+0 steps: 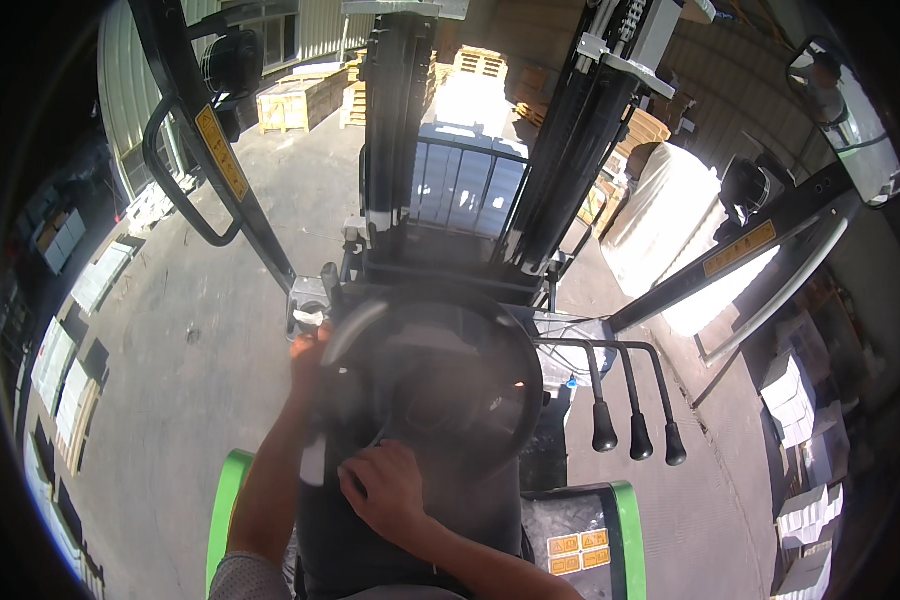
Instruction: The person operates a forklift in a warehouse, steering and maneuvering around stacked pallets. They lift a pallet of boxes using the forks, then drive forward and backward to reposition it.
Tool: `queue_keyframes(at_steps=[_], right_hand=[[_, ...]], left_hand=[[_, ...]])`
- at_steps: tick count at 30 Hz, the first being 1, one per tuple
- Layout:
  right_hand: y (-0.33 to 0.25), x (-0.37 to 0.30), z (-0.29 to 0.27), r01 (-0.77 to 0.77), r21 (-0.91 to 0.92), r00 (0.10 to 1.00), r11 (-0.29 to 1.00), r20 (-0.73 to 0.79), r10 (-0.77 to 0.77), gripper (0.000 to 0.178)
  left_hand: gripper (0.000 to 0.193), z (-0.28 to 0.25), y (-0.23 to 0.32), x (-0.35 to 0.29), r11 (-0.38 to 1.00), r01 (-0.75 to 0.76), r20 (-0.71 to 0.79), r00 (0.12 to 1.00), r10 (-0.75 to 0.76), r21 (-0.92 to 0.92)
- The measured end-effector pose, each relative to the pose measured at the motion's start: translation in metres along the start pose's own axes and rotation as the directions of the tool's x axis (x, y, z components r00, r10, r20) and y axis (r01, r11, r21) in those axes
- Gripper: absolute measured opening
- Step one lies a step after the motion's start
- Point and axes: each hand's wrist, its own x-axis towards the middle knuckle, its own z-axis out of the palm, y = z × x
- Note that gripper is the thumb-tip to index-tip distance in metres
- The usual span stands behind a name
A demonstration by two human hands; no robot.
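I am seated in a forklift with its black steering wheel (530, 400) before me, its middle hazy. My left hand (310, 350) reaches forward along the wheel's left side, beside a small grey bracket (308, 290) with a pale thing (308, 318) on it. Its fingers are blurred and partly hidden, so their grip does not show. Near the lower left of the wheel is my right hand (385, 490), its fingers curled. Whatever they may hold is hidden. To the right of the wheel stand black-knobbed control levers (641, 438), which neither hand touches.
Ahead rises the dark mast (395, 130), with a load backrest (470, 180) between its rails. Wooden crates (295, 105) and stacked pallets (480, 62) stand farther off. A white-wrapped load (660, 215) is at the front right. Flat stacks (55, 355) line the left side.
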Motion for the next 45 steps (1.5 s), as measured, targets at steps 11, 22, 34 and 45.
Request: queue_keyframes(at_steps=[11, 22, 34, 45], right_hand=[[-0.076, -0.017, 0.015, 0.12, 0.046, 0.992, 0.992, -0.04, -0.118, 0.013], [-0.351, -0.3, -0.049, 0.065, 0.041, 0.995, 0.997, -0.073, -0.062, 0.015], [-0.43, -0.375, -0.065, 0.068, 0.037, 0.99, 0.997, -0.126, -0.063, 0.016], [-0.313, -0.268, -0.035, 0.064, 0.038, 0.99, 0.997, -0.124, -0.059, 0.017]], left_hand=[[0.047, -0.062, 0.065, -0.13, 0.999, 0.021, 0.005, 1.0, -0.021, 0.037], [0.043, -0.236, 0.006, -0.444, 0.999, 0.033, -0.008, 0.999, -0.033, 0.027], [0.044, -0.28, -0.022, -0.523, 0.985, 0.021, -0.094, 0.996, -0.005, 0.17], [0.045, -0.199, -0.011, -0.374, 0.965, 0.024, -0.137, 0.99, 0.013, 0.262]])
